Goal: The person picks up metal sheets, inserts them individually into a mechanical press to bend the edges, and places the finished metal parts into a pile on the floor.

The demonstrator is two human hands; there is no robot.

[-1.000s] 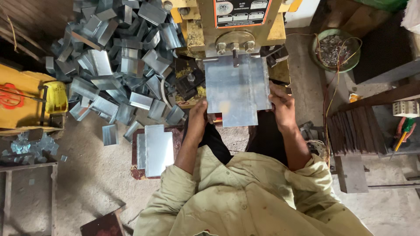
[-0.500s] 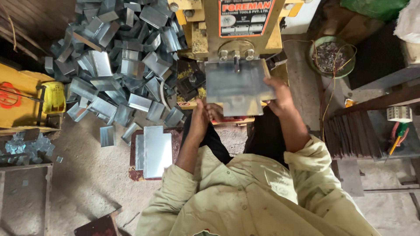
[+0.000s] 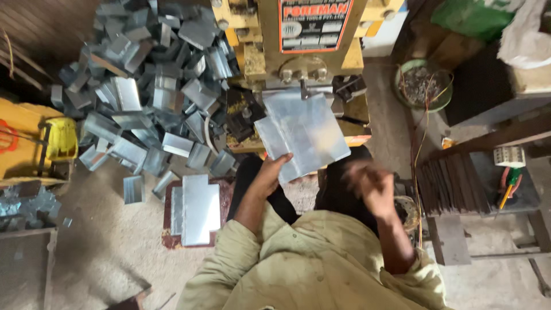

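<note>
Left hand (image 3: 268, 175) is gripping the metal sheet (image 3: 302, 133) by its near left edge; I am holding it tilted, just in front of the yellow press (image 3: 298, 54). Half a second ago both hands were on the sheet, squared up at the press; now the right hand (image 3: 370, 186) is coming off it, blurred in motion, grip unreadable. Sheet is rotating out of the machine, so I am judging the pressing stroke finished for this piece. Stack of flat blanks (image 3: 198, 209) is lying on the floor to my left, near the left arm. Heap of bent pieces (image 3: 149, 92) is sitting beyond it.
</note>
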